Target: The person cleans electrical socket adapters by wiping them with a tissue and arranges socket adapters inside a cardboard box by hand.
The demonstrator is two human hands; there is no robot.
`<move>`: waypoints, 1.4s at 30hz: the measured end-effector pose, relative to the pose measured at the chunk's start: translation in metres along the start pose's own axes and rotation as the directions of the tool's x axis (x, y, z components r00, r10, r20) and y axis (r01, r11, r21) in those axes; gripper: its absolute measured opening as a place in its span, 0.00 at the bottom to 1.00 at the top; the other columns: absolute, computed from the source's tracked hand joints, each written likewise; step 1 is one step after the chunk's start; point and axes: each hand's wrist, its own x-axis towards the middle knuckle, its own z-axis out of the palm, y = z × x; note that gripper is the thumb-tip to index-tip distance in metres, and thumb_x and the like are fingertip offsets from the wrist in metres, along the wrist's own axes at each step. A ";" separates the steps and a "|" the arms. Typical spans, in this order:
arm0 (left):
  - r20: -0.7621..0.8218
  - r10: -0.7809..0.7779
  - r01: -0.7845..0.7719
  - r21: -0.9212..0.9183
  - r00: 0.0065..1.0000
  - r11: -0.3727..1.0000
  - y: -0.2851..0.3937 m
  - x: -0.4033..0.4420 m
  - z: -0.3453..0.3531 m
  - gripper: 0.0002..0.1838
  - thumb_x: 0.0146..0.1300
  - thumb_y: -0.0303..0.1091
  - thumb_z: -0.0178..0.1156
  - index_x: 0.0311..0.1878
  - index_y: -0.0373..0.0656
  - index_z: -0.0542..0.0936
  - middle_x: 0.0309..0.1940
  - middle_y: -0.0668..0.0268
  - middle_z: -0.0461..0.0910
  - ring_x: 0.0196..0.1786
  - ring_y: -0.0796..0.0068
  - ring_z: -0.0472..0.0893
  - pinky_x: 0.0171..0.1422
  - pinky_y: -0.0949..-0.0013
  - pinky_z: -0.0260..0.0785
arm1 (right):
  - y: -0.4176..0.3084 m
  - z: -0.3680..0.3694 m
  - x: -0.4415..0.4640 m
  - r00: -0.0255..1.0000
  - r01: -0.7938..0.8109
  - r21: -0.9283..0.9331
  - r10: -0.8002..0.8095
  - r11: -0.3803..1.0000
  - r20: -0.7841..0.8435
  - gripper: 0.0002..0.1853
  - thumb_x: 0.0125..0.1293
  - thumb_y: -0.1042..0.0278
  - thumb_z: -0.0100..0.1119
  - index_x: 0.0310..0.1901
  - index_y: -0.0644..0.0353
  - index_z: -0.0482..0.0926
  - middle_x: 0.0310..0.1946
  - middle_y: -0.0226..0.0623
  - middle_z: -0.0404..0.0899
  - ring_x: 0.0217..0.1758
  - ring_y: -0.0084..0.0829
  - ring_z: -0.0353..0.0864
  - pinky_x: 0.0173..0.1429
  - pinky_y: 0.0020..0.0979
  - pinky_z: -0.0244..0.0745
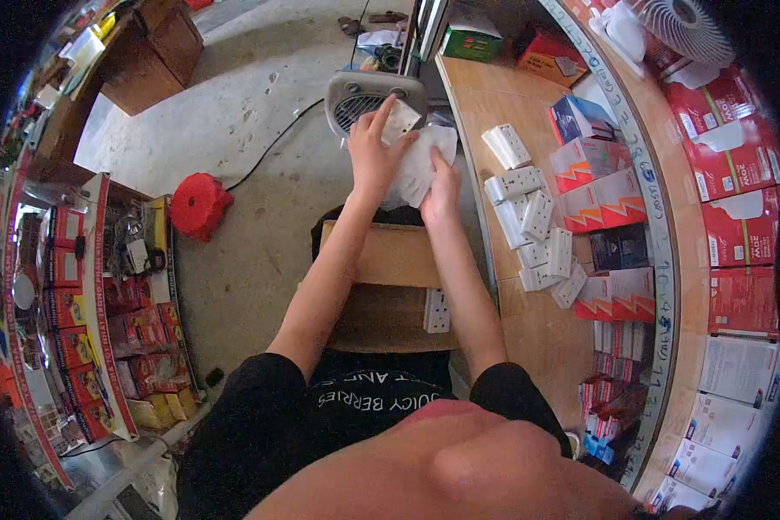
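Note:
My left hand (pixel 373 149) is closed on a white socket outlet (pixel 402 120), held up in front of a grey heater-like appliance. Beside it, my right hand (pixel 440 189) grips a crumpled white cloth (pixel 414 166), which hangs between the two hands; whether it is fabric or paper I cannot tell. Below my forearms lies an open cardboard box (pixel 390 253), with another white socket outlet (pixel 437 310) inside at its right side. Several white socket outlets (pixel 538 215) are heaped on the wooden counter to the right.
The grey appliance (pixel 342 91) with a round grille stands ahead on the floor, its black cable running left. A red stool (pixel 200 204) is at left, near shelves of packaged goods (pixel 78 321). Along the counter (pixel 529 347) stand red and white boxes (pixel 611 204).

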 end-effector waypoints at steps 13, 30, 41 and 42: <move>0.254 -0.441 0.508 -0.477 0.861 0.717 -0.010 0.003 0.004 0.37 0.46 0.44 0.72 0.61 0.43 0.74 0.42 0.60 0.81 0.38 0.74 0.79 0.42 0.71 0.71 | -0.007 0.014 -0.012 0.804 0.509 -0.671 -0.576 0.539 0.147 0.19 0.68 0.58 0.50 0.47 0.69 0.76 0.39 0.51 0.81 0.41 0.42 0.81 0.45 0.39 0.72; 0.405 -0.132 0.237 -0.220 0.905 0.946 0.002 0.002 -0.007 0.31 0.45 0.46 0.70 0.54 0.42 0.79 0.36 0.58 0.78 0.39 0.70 0.78 0.46 0.69 0.69 | -0.027 0.004 -0.002 0.723 0.558 -0.719 -0.669 0.416 0.174 0.18 0.70 0.59 0.47 0.45 0.69 0.75 0.37 0.52 0.80 0.40 0.44 0.81 0.43 0.39 0.72; 0.550 -0.138 0.435 -0.457 0.824 0.776 -0.003 0.001 -0.003 0.25 0.53 0.43 0.62 0.51 0.37 0.80 0.37 0.62 0.81 0.41 0.75 0.78 0.49 0.72 0.69 | -0.023 -0.011 0.016 0.713 0.581 -0.680 -0.683 0.448 0.159 0.18 0.69 0.61 0.49 0.47 0.71 0.74 0.42 0.49 0.79 0.45 0.40 0.78 0.51 0.37 0.69; 0.563 -0.170 0.476 -0.456 0.809 0.752 -0.002 0.000 -0.004 0.24 0.55 0.43 0.60 0.51 0.36 0.80 0.36 0.63 0.81 0.41 0.75 0.78 0.50 0.72 0.69 | -0.022 -0.010 0.015 0.727 0.587 -0.645 -0.670 0.490 0.152 0.18 0.69 0.61 0.49 0.48 0.71 0.74 0.43 0.50 0.79 0.46 0.41 0.78 0.52 0.38 0.69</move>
